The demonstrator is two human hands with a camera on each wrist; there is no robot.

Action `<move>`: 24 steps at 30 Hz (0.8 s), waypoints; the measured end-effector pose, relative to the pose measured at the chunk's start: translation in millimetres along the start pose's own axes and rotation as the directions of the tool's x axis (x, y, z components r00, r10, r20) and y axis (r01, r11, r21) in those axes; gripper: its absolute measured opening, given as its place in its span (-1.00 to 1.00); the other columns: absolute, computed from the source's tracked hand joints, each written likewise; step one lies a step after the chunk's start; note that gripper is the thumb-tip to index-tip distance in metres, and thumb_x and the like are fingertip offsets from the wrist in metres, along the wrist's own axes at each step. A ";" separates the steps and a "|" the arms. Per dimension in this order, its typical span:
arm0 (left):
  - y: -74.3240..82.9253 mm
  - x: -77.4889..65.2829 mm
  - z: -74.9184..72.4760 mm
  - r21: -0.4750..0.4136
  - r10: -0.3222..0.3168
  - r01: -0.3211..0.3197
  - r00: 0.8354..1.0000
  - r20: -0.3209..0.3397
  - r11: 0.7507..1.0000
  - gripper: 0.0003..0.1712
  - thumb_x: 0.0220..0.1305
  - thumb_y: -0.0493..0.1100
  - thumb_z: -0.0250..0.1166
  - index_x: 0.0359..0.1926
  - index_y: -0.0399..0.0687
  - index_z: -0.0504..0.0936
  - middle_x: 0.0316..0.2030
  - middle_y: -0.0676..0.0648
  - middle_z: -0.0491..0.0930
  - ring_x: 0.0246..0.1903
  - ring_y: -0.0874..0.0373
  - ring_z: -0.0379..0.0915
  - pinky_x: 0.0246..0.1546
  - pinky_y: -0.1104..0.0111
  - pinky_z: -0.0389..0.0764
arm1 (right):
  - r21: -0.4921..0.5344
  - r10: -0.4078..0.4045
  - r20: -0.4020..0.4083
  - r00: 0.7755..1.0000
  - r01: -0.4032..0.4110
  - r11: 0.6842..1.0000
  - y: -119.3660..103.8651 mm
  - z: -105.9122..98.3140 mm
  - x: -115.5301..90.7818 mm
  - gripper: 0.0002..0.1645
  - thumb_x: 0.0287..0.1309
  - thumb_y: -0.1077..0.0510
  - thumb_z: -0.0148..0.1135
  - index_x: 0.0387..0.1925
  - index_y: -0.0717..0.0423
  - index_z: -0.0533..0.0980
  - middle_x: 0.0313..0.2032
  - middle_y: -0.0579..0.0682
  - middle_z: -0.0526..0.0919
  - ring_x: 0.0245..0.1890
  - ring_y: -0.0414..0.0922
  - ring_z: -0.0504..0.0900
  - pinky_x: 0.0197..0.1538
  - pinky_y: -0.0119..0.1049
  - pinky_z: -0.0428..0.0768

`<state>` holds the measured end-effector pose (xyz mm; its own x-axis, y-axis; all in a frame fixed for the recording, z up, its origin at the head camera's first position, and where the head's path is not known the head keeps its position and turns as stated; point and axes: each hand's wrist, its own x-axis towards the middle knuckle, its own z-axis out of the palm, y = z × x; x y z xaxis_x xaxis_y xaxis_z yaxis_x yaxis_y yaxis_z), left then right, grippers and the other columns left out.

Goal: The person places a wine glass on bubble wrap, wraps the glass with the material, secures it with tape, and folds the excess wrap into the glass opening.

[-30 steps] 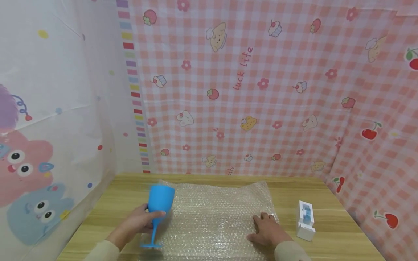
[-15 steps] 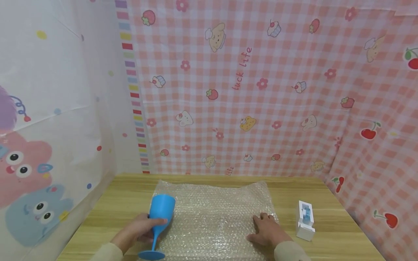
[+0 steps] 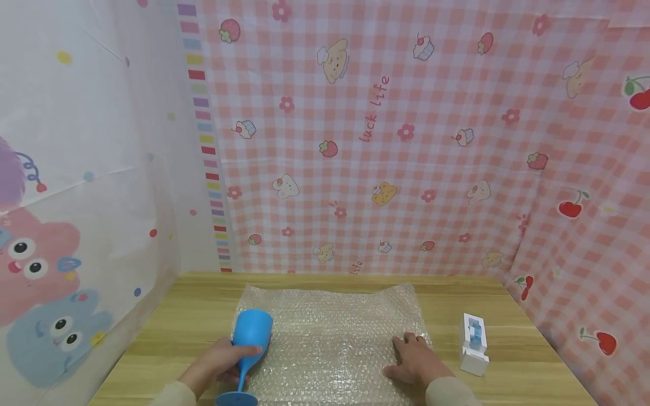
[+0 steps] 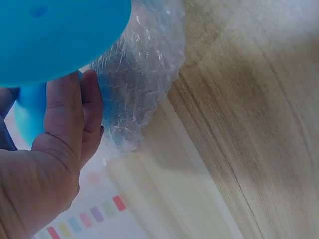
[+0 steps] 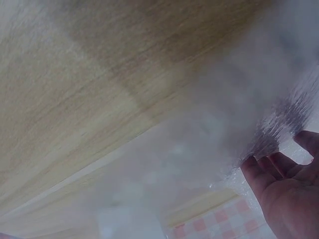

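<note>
A blue plastic goblet leans over the left side of a bubble wrap sheet, bowl tipped away and round foot toward the near edge. My left hand grips it around the lower bowl and stem, thumb across the front. Up close in the left wrist view, the goblet's foot covers part of the fingers. My right hand rests on the right part of the bubble wrap with its fingers spread. In the right wrist view those fingertips touch the sheet.
A white tape dispenser with a blue roll stands on the wooden table to the right of the sheet. Behind the table hangs a pink checked cloth; a white printed cloth borders the left.
My left hand has lowered the goblet toward the near left part of the bubble wrap, its foot moving nearer to me. The right hand stays in place.
</note>
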<state>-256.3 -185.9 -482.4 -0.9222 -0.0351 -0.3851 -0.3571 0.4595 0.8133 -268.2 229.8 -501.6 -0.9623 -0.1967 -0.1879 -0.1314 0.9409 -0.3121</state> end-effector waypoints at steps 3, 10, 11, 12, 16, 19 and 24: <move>0.9 0.4 0.3 0.013 0.001 -0.001 1.000 -0.006 1.000 -0.18 0.17 0.04 0.43 -0.02 -0.68 0.28 -0.49 -0.28 0.61 -0.58 0.03 0.63 -0.48 0.28 0.68 | 0.001 0.003 -0.002 1.000 -0.003 1.000 0.3 0.5 0.4 -0.05 0.02 -0.22 0.45 0.27 0.31 0.41 0.26 0.45 0.31 0.28 0.46 0.22 0.24 0.38 0.27; -1.6 2.6 -5.7 0.118 0.001 -0.002 1.000 0.006 0.993 -0.03 0.19 0.22 0.38 0.02 -0.70 0.29 -0.38 -0.30 0.56 -0.45 -0.02 0.63 -0.37 0.18 0.70 | 0.008 0.005 -0.004 1.000 -0.005 1.000 -0.2 0.9 0.5 -0.06 0.01 -0.21 0.45 0.27 0.31 0.41 0.27 0.46 0.30 0.28 0.47 0.21 0.25 0.38 0.25; -2.0 1.9 -8.1 0.143 0.012 -0.012 1.000 0.004 0.990 -0.03 0.19 0.26 0.35 -0.01 -0.69 0.32 -0.38 -0.29 0.55 -0.45 -0.02 0.62 -0.37 0.18 0.70 | 0.006 0.001 -0.005 1.000 -0.001 1.000 -0.3 1.1 0.5 -0.06 0.01 -0.21 0.45 0.26 0.32 0.41 0.26 0.47 0.30 0.28 0.47 0.21 0.25 0.38 0.25; -2.4 1.6 -10.7 0.165 0.021 -0.020 1.000 -0.003 0.986 -0.02 0.19 0.31 0.33 -0.03 -0.67 0.34 -0.39 -0.28 0.54 -0.44 -0.03 0.61 -0.39 0.17 0.70 | 0.004 0.000 -0.004 1.000 0.000 1.000 -0.4 1.1 0.6 -0.06 0.02 -0.21 0.45 0.26 0.32 0.41 0.26 0.46 0.30 0.28 0.47 0.21 0.25 0.38 0.25; -1.5 2.2 -20.3 0.235 0.096 -0.080 0.994 -0.057 0.969 0.12 0.18 0.45 0.24 0.01 -0.70 0.31 -0.24 -0.47 0.49 -0.29 -0.24 0.56 -0.34 0.08 0.67 | -0.001 -0.003 -0.007 1.000 0.003 1.000 -0.3 1.0 0.5 -0.06 0.02 -0.21 0.45 0.26 0.32 0.42 0.25 0.46 0.31 0.28 0.46 0.22 0.24 0.38 0.27; 0.3 5.9 -23.6 0.287 0.122 -0.094 0.989 -0.079 0.953 0.34 0.16 0.53 0.15 0.21 -0.80 0.11 0.07 -0.71 0.28 0.03 -0.55 0.36 -0.06 -0.15 0.57 | -0.003 0.001 -0.007 1.000 -0.001 1.000 0.1 0.8 0.4 -0.06 0.01 -0.22 0.45 0.26 0.31 0.42 0.25 0.45 0.32 0.28 0.46 0.22 0.24 0.38 0.27; -0.1 11.5 -20.8 0.310 0.085 -0.057 0.993 -0.078 0.949 0.44 0.13 0.61 0.07 0.25 -0.84 0.04 0.24 -0.77 0.04 0.23 -0.67 0.03 0.15 -0.33 0.30 | -0.006 0.000 -0.010 1.000 0.000 1.000 -0.2 0.7 0.3 -0.07 0.01 -0.22 0.45 0.25 0.31 0.42 0.25 0.45 0.32 0.27 0.46 0.23 0.23 0.38 0.28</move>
<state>-270.0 -204.8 -477.8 -0.9579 -0.0651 -0.2795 -0.2406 0.7130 0.6586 -268.3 229.4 -502.3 -0.9646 -0.1942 -0.1782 -0.1332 0.9426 -0.3062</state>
